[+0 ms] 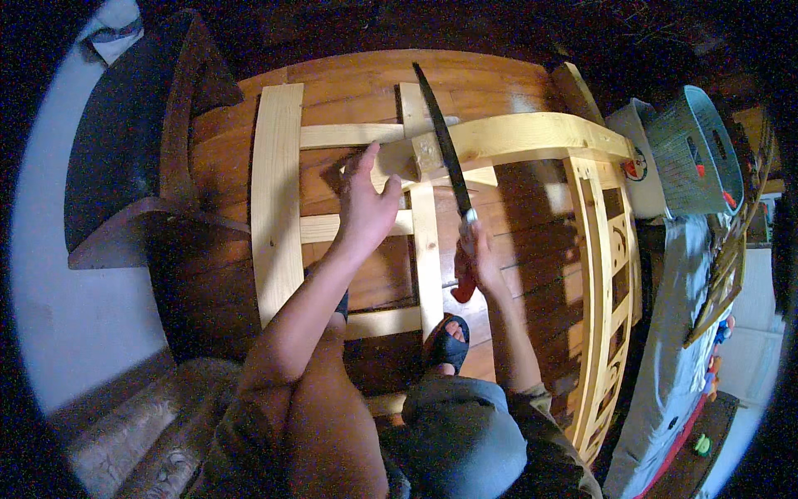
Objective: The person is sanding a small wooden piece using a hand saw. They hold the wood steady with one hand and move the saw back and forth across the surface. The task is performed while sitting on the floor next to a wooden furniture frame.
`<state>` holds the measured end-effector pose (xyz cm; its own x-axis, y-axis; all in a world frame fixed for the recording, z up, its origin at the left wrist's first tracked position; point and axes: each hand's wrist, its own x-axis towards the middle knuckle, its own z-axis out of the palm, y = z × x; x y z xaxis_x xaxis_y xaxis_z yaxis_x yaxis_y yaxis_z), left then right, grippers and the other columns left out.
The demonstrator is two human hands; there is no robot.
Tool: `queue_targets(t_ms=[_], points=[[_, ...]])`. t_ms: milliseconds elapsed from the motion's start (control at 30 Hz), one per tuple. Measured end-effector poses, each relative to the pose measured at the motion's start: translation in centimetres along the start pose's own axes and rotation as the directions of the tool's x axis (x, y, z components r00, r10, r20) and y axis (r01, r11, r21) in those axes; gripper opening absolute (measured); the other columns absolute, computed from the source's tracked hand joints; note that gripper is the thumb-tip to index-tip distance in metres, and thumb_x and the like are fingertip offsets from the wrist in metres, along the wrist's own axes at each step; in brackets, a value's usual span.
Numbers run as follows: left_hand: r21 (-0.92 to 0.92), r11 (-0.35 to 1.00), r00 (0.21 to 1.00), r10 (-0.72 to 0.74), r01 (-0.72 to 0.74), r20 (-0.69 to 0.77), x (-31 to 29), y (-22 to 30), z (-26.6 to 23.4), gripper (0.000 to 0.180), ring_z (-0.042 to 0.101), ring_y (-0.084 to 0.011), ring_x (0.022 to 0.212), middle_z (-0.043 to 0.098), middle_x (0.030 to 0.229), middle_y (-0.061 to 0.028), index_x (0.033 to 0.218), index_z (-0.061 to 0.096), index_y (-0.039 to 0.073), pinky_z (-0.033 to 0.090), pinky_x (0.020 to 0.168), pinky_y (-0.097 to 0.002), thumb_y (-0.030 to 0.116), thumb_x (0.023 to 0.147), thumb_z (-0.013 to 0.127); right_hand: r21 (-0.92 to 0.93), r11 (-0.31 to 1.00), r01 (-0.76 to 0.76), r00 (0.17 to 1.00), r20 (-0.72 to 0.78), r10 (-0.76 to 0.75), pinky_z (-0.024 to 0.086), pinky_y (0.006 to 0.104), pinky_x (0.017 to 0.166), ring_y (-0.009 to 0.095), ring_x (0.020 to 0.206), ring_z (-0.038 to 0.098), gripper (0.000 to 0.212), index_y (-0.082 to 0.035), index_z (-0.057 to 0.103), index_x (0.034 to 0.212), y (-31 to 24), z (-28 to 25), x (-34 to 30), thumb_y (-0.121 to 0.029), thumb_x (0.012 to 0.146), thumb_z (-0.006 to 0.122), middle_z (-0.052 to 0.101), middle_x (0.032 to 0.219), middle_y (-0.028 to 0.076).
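In my right hand (475,254) is a handsaw (442,137) with a red handle and a long dark blade. Its blade points away from me and crosses over a thick, pale wooden beam (524,137) near the beam's left end. That shaded end lies between the thumb and fingers of my left hand (366,200), though the grip is partly hidden. Whether the blade has cut into the wood cannot be seen. Under the beam's left end lies a flat frame of pale slats (278,191) on the floor.
A tall slatted wooden panel (594,308) stands on the right, under the beam's right part. Beyond it are a blue-green plastic basket (698,158) and a bed (657,358). A dark chair (125,150) lies at the left. My sandalled foot (449,341) is beside the frame.
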<state>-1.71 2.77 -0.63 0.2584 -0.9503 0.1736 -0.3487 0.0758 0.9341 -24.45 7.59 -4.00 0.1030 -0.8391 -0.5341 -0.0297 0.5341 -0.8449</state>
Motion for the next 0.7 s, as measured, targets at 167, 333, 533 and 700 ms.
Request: queue_targets(t_ms=[167, 333, 533, 700], points=[[0.040, 0.996, 0.996, -0.084, 0.082, 0.035, 0.1, 0.3, -0.4, 0.053, 0.037, -0.0260, 0.120, 0.042, 0.127, -0.0171, 0.126, 0.037, -0.002, 0.026, 0.101, -0.0334, 0.007, 0.077, 0.057, -0.227, 0.968, 0.111, 0.974, -0.170, -0.151, 0.034, 0.0254, 0.040, 0.010, 0.045, 0.042, 0.046, -0.006, 0.049, 0.074, 3.5, -0.7, -5.2, -0.045, 0.090, 0.031, 0.046, 0.055, 0.002], [0.084, 0.994, 0.993, -0.081, 0.073, 0.085, -0.2, 0.0, -0.5, 0.054, 0.037, -0.0260, 0.120, 0.042, 0.127, -0.0175, 0.126, 0.037, -0.002, 0.026, 0.101, -0.0333, 0.008, 0.077, 0.057, -0.141, 0.988, 0.058, 0.978, -0.192, -0.085, 0.027, 0.0232, 0.040, 0.007, 0.045, 0.034, 0.040, -0.007, 0.042, 0.064, 4.9, 0.1, -11.1, -0.035, 0.092, 0.034, 0.037, 0.053, -0.002], [-0.013, 1.000, 0.998, -0.013, 0.013, 0.067, -0.4, 1.1, 0.3, 0.050, 0.040, -0.0291, 0.116, 0.045, 0.120, -0.0204, 0.122, 0.039, -0.005, 0.029, 0.099, -0.0350, 0.008, 0.077, 0.055, -0.313, 0.950, 0.004, 0.979, -0.190, -0.067, 0.038, 0.0347, 0.042, 0.018, 0.044, 0.047, 0.055, 0.000, 0.053, 0.062, -1.4, 1.7, -0.4, -0.045, 0.089, 0.036, 0.047, 0.047, 0.007], [-0.068, 0.982, 0.975, -0.163, 0.175, 0.151, 0.2, 0.1, -1.3, 0.056, 0.031, -0.0247, 0.124, 0.031, 0.134, -0.0183, 0.129, 0.028, -0.005, 0.020, 0.104, -0.0329, 0.001, 0.079, 0.052, -0.442, 0.896, -0.053, 0.971, -0.231, -0.057, 0.034, 0.0267, 0.039, 0.010, 0.041, 0.041, 0.043, -0.003, 0.048, 0.065, 4.0, 0.2, -6.9, -0.034, 0.092, 0.035, 0.043, 0.049, 0.002]])
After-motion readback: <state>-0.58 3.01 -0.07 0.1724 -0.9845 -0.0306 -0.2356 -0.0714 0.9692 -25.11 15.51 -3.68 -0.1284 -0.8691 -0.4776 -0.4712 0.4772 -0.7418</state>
